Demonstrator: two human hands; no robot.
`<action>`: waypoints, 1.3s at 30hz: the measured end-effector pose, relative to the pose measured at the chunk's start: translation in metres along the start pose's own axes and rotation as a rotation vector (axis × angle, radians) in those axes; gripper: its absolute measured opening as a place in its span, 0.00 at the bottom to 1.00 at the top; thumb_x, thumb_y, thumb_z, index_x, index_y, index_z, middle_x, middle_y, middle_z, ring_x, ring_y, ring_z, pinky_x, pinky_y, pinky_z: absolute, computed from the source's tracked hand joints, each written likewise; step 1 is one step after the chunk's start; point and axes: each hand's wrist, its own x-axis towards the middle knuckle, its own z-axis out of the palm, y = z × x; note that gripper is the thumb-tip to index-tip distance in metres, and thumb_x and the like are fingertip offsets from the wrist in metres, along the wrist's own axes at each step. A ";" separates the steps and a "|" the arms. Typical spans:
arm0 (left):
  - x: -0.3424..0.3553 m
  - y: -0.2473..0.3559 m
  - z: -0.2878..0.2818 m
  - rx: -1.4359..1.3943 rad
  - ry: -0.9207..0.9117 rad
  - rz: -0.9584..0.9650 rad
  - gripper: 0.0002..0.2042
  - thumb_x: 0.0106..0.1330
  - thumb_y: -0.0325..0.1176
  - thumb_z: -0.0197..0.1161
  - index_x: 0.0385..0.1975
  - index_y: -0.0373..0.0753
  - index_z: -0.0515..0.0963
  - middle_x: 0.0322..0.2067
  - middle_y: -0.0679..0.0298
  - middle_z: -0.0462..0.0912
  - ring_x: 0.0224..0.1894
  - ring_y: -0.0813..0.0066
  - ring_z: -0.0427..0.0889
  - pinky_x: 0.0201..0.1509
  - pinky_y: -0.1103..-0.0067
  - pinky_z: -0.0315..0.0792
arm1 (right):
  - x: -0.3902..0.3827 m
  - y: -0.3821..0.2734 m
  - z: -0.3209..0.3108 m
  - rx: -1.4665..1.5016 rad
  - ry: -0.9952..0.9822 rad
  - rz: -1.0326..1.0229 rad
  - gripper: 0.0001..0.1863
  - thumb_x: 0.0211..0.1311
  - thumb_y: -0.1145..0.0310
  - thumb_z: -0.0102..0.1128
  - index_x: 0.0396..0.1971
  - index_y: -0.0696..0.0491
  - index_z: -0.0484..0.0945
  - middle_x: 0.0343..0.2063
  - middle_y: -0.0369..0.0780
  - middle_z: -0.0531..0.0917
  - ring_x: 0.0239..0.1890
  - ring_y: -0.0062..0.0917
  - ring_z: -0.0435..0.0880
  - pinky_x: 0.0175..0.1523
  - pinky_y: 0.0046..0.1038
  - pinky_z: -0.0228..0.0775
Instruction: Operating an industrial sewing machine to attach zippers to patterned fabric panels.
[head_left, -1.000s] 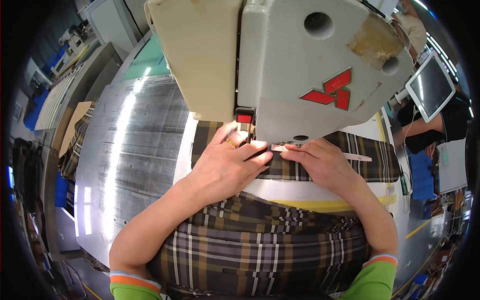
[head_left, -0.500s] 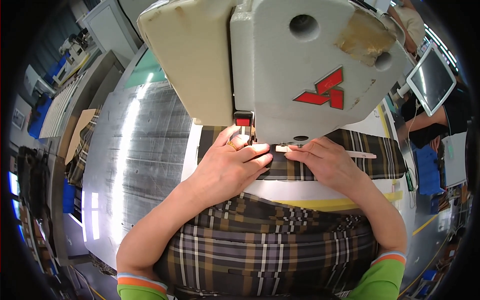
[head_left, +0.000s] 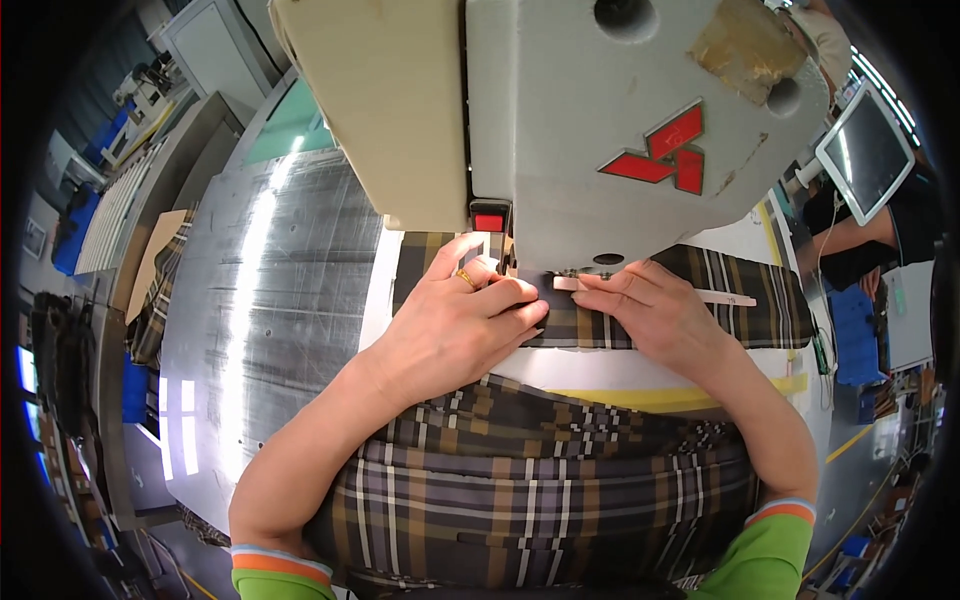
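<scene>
My left hand [head_left: 455, 315] lies palm down on a dark plaid fabric piece [head_left: 735, 262], with fingers spread and tips close beside the sewing machine's needle area. A ring is on one of its fingers. My right hand [head_left: 655, 312] pinches a narrow, pale pink flat strip [head_left: 732, 298], which runs beneath its fingers and sticks out on both sides. The strip rests along the fabric, its left end close to my left fingertips. Above both hands looms the grey and cream sewing machine head [head_left: 570, 150]; the needle itself is mostly hidden.
More plaid cloth [head_left: 540, 500] covers my lap. A shiny metal tabletop [head_left: 290, 290] spreads to the left, and a yellow strip [head_left: 660, 400] edges the white work surface. A tablet-like screen [head_left: 866, 150] stands at the right, near another person's arm [head_left: 850, 238].
The machine head and the fabric sit slightly higher in the picture. Both hands keep nearly the same places, and the pink strip is still in my right fingers.
</scene>
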 end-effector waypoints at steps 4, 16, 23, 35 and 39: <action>0.002 0.003 0.002 0.010 0.010 0.010 0.07 0.61 0.33 0.68 0.38 0.45 0.85 0.38 0.74 0.79 0.39 0.73 0.78 0.68 0.57 0.64 | 0.000 0.001 0.001 0.027 0.077 -0.010 0.20 0.50 0.77 0.61 0.46 0.53 0.84 0.44 0.31 0.84 0.42 0.25 0.80 0.48 0.26 0.77; 0.007 -0.005 0.002 0.066 -0.022 0.020 0.09 0.63 0.35 0.65 0.42 0.45 0.85 0.42 0.74 0.82 0.43 0.71 0.80 0.61 0.61 0.67 | -0.001 0.011 0.000 0.003 -0.021 0.014 0.19 0.54 0.76 0.58 0.48 0.52 0.81 0.49 0.34 0.81 0.53 0.27 0.78 0.57 0.28 0.76; 0.005 -0.009 -0.003 0.006 -0.120 -0.031 0.12 0.64 0.37 0.66 0.47 0.48 0.83 0.46 0.75 0.83 0.50 0.69 0.76 0.61 0.63 0.65 | -0.001 0.012 -0.004 0.022 -0.049 0.013 0.19 0.56 0.74 0.62 0.50 0.51 0.81 0.53 0.33 0.81 0.58 0.29 0.76 0.61 0.30 0.73; -0.011 -0.007 -0.036 -0.130 -0.024 -0.153 0.10 0.61 0.29 0.69 0.43 0.41 0.85 0.43 0.68 0.83 0.49 0.68 0.79 0.65 0.62 0.63 | -0.120 0.071 -0.100 -0.161 0.204 0.639 0.16 0.68 0.69 0.59 0.53 0.56 0.78 0.50 0.46 0.83 0.53 0.41 0.80 0.58 0.36 0.72; -0.011 -0.005 -0.042 -0.126 -0.057 -0.175 0.10 0.61 0.28 0.69 0.42 0.41 0.85 0.45 0.68 0.84 0.50 0.68 0.79 0.67 0.62 0.62 | -0.161 0.091 -0.122 -0.251 0.073 0.951 0.18 0.68 0.65 0.59 0.54 0.56 0.78 0.45 0.47 0.84 0.47 0.41 0.82 0.52 0.35 0.73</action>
